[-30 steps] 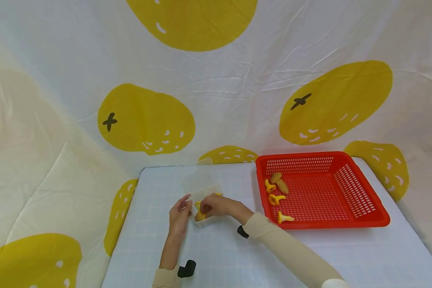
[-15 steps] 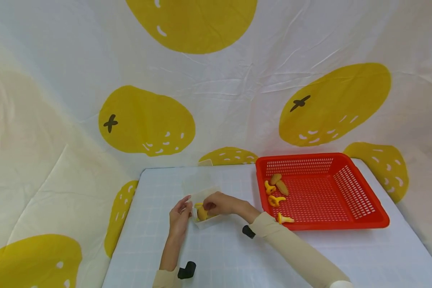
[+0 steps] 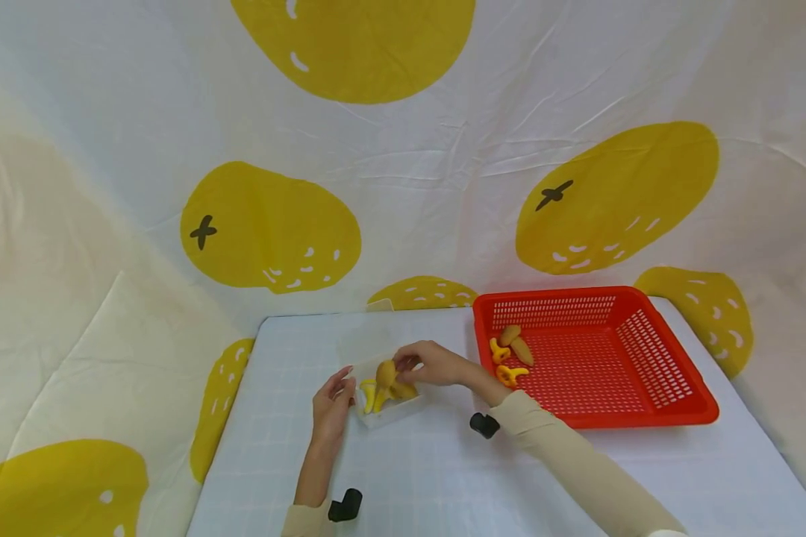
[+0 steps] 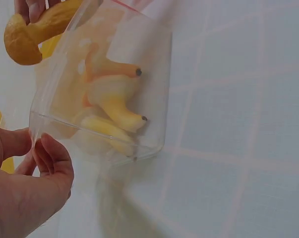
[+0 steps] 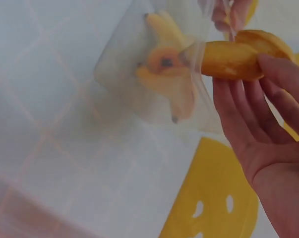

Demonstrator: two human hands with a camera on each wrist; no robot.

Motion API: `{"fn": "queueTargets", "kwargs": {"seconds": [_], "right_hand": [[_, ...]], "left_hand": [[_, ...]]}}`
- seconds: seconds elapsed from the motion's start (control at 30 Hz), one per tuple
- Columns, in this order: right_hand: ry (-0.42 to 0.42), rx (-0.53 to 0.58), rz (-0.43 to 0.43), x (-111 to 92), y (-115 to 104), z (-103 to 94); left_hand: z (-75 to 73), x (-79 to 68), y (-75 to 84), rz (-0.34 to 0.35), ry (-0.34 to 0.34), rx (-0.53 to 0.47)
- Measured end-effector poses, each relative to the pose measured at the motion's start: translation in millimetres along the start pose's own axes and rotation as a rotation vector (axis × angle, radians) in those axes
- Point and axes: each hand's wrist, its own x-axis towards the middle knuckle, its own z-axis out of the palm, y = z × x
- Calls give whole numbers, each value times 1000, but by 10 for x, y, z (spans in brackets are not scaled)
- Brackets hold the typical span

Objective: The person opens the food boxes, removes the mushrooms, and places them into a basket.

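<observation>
My left hand [image 3: 332,403] pinches the left rim of a clear plastic box [image 4: 156,44] between thumb and fingers. Inside the box lie several yellow toy mushrooms [image 4: 117,109] with flared caps and dark-tipped stems. At the box's mouth my right hand [image 3: 433,363] holds a brown toy mushroom [image 5: 231,59] with a rounded cap and thick stem, thumb on one side and fingers on the other. Its stem end points into the box in the right wrist view. Another brown mushroom [image 3: 405,390] shows under the right fingers in the head view.
A red perforated basket [image 3: 685,358] stands on the right of the white-covered table [image 3: 410,477]. Along its left side lie brown mushrooms [image 3: 522,349] and yellow mushrooms [image 3: 510,374]. Behind the box lies its transparent lid [image 3: 363,335]. A cloth with yellow fruit prints hangs behind.
My right hand has risen and moved right and back, bringing the brown mushroom up out of the box. The left hand stays at the rim. The basket's front yellow mushroom is now hidden behind the right sleeve.
</observation>
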Motion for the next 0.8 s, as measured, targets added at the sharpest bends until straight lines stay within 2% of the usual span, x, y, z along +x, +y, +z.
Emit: {"fn": "queueTargets", "kwargs": {"seconds": [0.17,0.4,0.63,0.8], "right_hand": [[41,90,15,-132,25,-154],[84,238,110,-285,35,-312],[139,389,106,-485,125,-488],[190,440,121,-646,180,-607]], "left_hand": [[9,5,-9,0,6,7],[-1,6,-10,10,11,28],[8,-15,-4,21,7,29],[11,-29,17,27,12,27]]}}
